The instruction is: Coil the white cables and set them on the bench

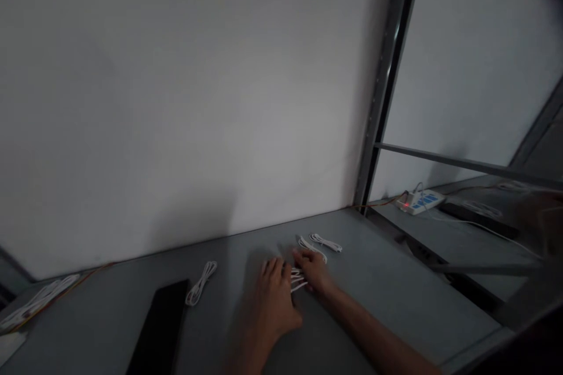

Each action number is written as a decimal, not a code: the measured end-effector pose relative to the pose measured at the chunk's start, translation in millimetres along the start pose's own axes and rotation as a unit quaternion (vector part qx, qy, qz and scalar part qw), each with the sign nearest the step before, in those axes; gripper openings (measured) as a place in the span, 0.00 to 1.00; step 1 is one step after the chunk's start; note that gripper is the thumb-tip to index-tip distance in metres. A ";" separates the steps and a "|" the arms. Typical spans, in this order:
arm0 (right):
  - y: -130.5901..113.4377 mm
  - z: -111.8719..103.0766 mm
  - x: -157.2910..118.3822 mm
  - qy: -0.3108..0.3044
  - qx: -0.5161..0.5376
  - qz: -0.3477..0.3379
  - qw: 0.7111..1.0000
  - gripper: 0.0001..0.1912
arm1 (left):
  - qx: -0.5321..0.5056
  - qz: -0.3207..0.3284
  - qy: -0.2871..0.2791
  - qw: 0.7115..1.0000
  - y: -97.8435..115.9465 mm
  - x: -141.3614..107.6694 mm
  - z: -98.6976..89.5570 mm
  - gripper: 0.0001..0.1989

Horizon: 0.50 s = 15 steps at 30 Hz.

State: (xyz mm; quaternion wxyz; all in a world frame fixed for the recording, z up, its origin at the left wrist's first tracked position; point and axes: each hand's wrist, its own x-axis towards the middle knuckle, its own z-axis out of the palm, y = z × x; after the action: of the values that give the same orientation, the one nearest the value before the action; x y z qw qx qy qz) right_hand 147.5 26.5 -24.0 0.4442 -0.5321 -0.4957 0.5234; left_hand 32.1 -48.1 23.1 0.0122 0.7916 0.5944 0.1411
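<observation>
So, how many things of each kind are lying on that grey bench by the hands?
White cable bundles: 4 (those at the hands may overlap)
Black flat slab: 1
White sheet: 1
Total: 6

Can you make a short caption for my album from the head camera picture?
The left hand and right hand meet over a bundle of white cables on a grey table.

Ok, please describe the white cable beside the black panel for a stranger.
On the grey table below the white wall, find the flat black panel. The coiled white cable lies just right of it, alone, away from the other white cables further right.
</observation>
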 end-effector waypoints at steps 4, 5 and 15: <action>-1.9 4.5 -7.5 -0.042 -0.065 -0.096 0.992 0.19 | 0.054 -0.079 -0.024 0.995 2.2 -1.1 8.5 0.22; -2.7 5.8 -9.3 -0.056 -0.081 -0.117 0.988 0.18 | 0.062 -0.104 -0.031 0.992 2.3 -1.5 11.2 0.21; -16.1 5.8 -40.2 -0.130 -0.366 -0.366 0.846 0.21 | -0.001 -0.223 -0.005 0.975 -10.4 -1.5 6.5 0.16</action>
State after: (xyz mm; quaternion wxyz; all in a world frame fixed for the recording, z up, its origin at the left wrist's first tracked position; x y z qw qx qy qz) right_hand 142.3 -11.8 -3.7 0.3077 -0.3630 -0.8633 0.1681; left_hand 23.5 -45.5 14.7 0.0470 0.6399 0.7557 0.1314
